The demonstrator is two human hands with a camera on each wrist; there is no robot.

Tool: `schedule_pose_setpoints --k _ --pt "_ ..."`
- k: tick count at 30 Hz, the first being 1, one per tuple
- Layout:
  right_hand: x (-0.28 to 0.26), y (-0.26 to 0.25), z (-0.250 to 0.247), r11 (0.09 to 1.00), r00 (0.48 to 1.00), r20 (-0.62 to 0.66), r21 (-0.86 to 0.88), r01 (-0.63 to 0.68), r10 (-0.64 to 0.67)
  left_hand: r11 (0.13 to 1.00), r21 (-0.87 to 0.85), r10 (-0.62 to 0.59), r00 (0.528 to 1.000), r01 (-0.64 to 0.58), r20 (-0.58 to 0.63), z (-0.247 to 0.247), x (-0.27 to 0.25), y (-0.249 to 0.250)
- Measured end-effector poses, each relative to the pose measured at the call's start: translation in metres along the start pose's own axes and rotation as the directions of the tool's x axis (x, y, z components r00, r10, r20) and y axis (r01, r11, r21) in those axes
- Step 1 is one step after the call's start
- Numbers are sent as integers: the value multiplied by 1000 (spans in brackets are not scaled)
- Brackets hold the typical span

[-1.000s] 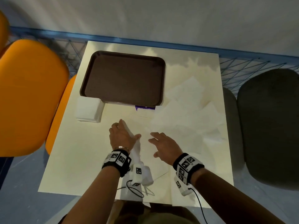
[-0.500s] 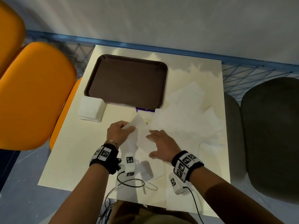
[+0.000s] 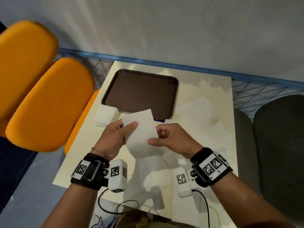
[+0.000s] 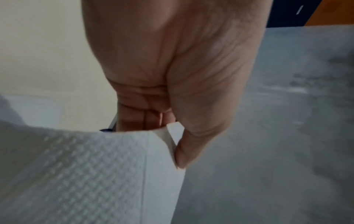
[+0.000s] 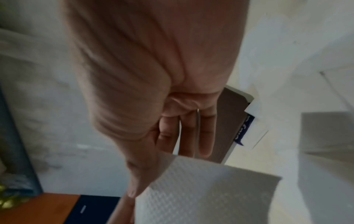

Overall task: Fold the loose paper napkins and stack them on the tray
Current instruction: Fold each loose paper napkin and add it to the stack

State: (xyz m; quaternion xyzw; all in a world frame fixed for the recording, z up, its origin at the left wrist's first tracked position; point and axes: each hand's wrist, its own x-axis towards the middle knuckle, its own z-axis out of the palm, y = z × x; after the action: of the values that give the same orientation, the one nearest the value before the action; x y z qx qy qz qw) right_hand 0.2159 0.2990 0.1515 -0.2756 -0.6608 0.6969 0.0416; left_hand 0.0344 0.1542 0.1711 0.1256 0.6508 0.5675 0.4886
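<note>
2 hands hold 1 white napkin (image 3: 139,129) in the air above the table (image 3: 82,155), and we see it hanging in front of the near edge of the brown tray (image 3: 141,91). Our left hand (image 3: 113,139) grips the napkin's 9 o'clock edge: the thumb lies flat over the front and the fingers (image 4: 141,119) curl behind the sheet, pinching its corner. Our right hand (image 3: 172,139) takes the 3 o'clock edge, thumb stretched along the lower margin, the other fingers (image 5: 189,136) folded in toward the palm behind the paper. Both hands are closed on the sheet.

At 3 o'clock from the hands, loose napkins (image 3: 202,122) lie spread over the table. At 10 o'clock a folded stack (image 3: 106,116) rests just beside the tray's near left corner. 2 orange chairs (image 3: 49,102) stand at 9 o'clock.

Compared with 0.5 s ago, the napkin has left the table and stands upright between the hands; then, our left hand alone lifted a corner while our right hand lay open and flat on the sheet. The tray holds nothing, as before.
</note>
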Motion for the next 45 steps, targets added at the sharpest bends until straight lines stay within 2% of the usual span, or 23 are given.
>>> schedule_pose_setpoints --k 3,5,7,10,15,21,23,26,28,32,35,37,38,41,42,44,45 --pt "-12 -12 1 997 1000 -24 80 10 -8 999 -38 12 1000 -13 -18 4 -14 7" --pt "-17 -18 1 993 998 -69 114 21 -14 999 -36 7 999 -6 34 4 -22 10" --pt "-21 -24 2 990 993 -117 138 27 -11 1000 -8 9 996 -8 92 2 -28 9" --pt "-28 -33 1 990 988 -156 137 21 1 997 67 42 994 -49 100 -1 -33 10" --pt "-36 -46 1 992 991 -136 125 20 -3 963 188 165 975 -191 148 -9 -33 22" --pt "-34 -59 11 996 966 -248 44 79 -66 882 261 320 906 -392 278 -33 -33 41" --pt "-33 -66 16 993 950 -291 -10 117 -115 896 233 303 904 -378 300 -41 -33 46" --pt "-30 -76 29 980 902 -382 -74 186 -200 982 25 175 954 -186 245 -46 -33 54" --pt "-26 -78 38 969 860 -446 -88 231 -246 995 -25 95 974 -92 207 -47 -36 57" --pt "-20 -81 52 954 795 -530 -113 279 -295 992 -44 126 979 -120 162 -51 -37 46" --pt "-19 -81 62 949 784 -537 -144 280 -313 984 32 168 979 -173 118 -57 -36 39" --pt "-21 -83 66 952 801 -514 -148 269 -306 978 77 187 977 -195 103 -61 -36 38" --pt "-23 -85 67 957 829 -479 -126 260 -288 973 104 196 975 -207 108 -64 -36 38" --pt "-31 -93 59 984 947 -266 -42 172 -177 942 198 245 958 -271 149 -75 -38 41" --pt "-33 -97 55 989 971 -193 -45 138 -144 927 237 258 952 -292 166 -79 -39 42" --pt "-33 -103 52 990 988 -107 -89 106 -115 886 315 285 935 -340 209 -86 -41 45" --pt "-31 -107 54 988 988 -104 -116 104 -116 862 352 297 926 -366 235 -88 -42 45"
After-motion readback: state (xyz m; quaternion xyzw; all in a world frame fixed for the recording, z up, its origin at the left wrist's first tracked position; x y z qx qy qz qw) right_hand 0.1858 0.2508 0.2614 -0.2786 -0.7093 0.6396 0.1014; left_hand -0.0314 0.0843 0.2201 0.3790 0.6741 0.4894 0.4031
